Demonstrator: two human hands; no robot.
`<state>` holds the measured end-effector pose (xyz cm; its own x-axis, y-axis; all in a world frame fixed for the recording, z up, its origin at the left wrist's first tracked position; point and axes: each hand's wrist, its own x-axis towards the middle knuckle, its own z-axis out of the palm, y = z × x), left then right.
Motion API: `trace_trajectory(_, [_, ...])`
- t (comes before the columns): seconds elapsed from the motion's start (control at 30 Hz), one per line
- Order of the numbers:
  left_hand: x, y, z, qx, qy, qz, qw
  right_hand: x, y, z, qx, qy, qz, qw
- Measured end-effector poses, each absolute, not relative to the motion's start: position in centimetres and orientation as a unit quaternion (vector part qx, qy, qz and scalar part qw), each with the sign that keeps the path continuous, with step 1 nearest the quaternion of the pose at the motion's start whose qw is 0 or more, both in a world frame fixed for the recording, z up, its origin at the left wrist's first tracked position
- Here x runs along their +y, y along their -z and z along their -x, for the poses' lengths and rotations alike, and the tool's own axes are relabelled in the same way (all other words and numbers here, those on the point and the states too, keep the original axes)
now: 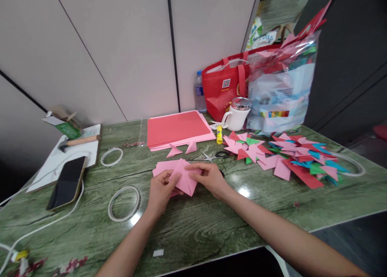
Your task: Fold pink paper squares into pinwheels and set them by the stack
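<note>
the folded pink paper [186, 184] is held near the table's front, its back edge overlapping pink sheets [163, 165] on the table [193, 232]; the left hand [161, 188] pinches its left side, thumb on top; the right hand [213, 180] pinches its upper right; uneven thumb pressure could set a crease askew, and a loosened grip could let layers spring apart; scissors [209, 158] lie just beyond, where a forward push could snag the paper.
</note>
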<state>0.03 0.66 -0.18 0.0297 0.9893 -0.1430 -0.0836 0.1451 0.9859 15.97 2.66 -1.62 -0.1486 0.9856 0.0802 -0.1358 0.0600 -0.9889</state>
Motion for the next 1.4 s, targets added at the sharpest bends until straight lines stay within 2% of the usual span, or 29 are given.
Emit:
trace_trajectory(0.57, [0.61,0.17,-0.11,0.510,-0.488,-0.433,0.560,2.57,1.41,-15.86,-0.469,-0.609,0.373,0.520])
trace_trajectory(0.97, [0.56,0.28,-0.02,0.524,-0.469,-0.461,0.540,2.76,1.54,-15.86,-0.495,-0.549,0.411,0.535])
trace_trajectory(1.07, [0.48,0.05,-0.04,0.524,-0.479,-0.528,0.466,2.78,1.42,-15.91,-0.496,-0.542,0.406,0.544])
trace_trajectory(1.27, [0.06,-0.44,0.16,0.504,-0.522,-0.672,0.145,2.42,0.85,-16.18,-0.559,-0.457,0.371,0.584])
trace_trajectory(1.4, [-0.13,-0.20,0.48,0.486,-0.487,-0.725,0.046,2.45,0.84,-16.29,-0.583,-0.391,0.365,0.612])
